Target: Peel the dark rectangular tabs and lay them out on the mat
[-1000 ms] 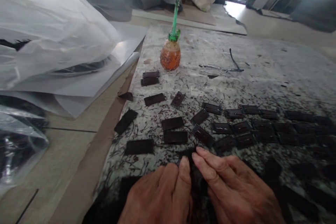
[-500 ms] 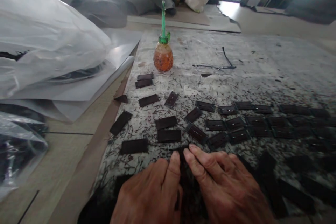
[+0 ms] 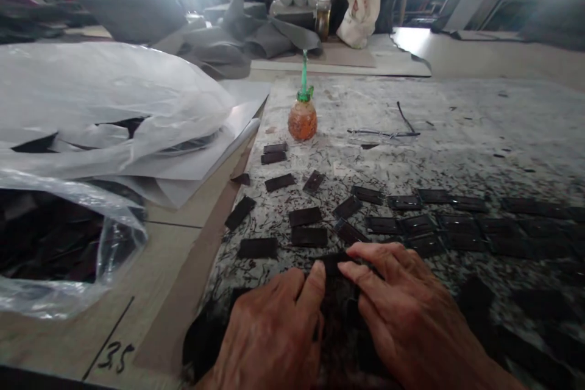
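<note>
A small dark strip (image 3: pixel 334 264) is placed at the front part of the desk (image 3: pixel 475 109), between the fingertips of two hands and slightly beyond them. Its left end is touched by the index fingertip of the left hand (image 3: pixel 274 323), and its right end is touched by two fingertips of the right hand (image 3: pixel 411 311), which are set one a little farther than the other. On each hand the fingers are bent and drawn near together; the thumbs are mostly hidden below, so it cannot be told whether the strip is pinched or only pressed. Just beyond the strip, two dark pieces (image 3: pixel 309 236) are laid one behind the other, and a flat dark rectangle (image 3: pixel 257 248) is seen to its left. Farther back, a round bottle (image 3: pixel 302 122) with orange content and a green spout is stood upright, well apart from both hands. Many short dark threads are scattered over the desk.
</note>
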### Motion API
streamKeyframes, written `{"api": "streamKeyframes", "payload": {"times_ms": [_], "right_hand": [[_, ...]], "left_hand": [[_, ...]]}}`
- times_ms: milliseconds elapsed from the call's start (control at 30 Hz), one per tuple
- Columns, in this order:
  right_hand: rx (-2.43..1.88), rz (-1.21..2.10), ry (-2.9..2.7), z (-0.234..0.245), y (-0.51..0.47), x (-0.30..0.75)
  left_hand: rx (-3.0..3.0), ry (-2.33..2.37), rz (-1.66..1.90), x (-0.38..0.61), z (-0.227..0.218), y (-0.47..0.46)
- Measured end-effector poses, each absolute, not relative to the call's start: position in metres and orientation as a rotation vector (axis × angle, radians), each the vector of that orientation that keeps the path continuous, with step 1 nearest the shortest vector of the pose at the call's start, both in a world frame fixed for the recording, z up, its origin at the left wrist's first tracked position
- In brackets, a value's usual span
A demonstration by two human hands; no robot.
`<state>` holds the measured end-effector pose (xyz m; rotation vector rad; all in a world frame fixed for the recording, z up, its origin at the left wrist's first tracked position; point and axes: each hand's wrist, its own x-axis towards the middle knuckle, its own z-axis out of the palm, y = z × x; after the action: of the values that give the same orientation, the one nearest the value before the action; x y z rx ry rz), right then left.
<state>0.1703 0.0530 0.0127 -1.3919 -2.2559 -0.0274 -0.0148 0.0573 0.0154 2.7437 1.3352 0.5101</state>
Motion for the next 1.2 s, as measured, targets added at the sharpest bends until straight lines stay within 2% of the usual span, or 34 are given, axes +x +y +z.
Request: {"api": "streamKeyframes", "payload": {"times_ms": [400,533,767,1200], "right_hand": [[-1.422,-0.199,-2.369,0.003,0.067,0.147],[-1.397,-0.259,-2.368,0.005,0.065,0.145],[-1.372,-0.13,-2.325,0.0,0.067,0.152],[-1.35,-0.013,-2.265,-0.003,0.067,0.161]], "left_hand": [[2.594,1.301,0.823,-0.021,0.01,0.063],[2.628,1.424,0.732,-0.02,0.008,0.068],[2.678,1.458,0.512,-0.022,0.006,0.067],[2.583,1.343,0.682,-0.027,0.009,0.075]]}}
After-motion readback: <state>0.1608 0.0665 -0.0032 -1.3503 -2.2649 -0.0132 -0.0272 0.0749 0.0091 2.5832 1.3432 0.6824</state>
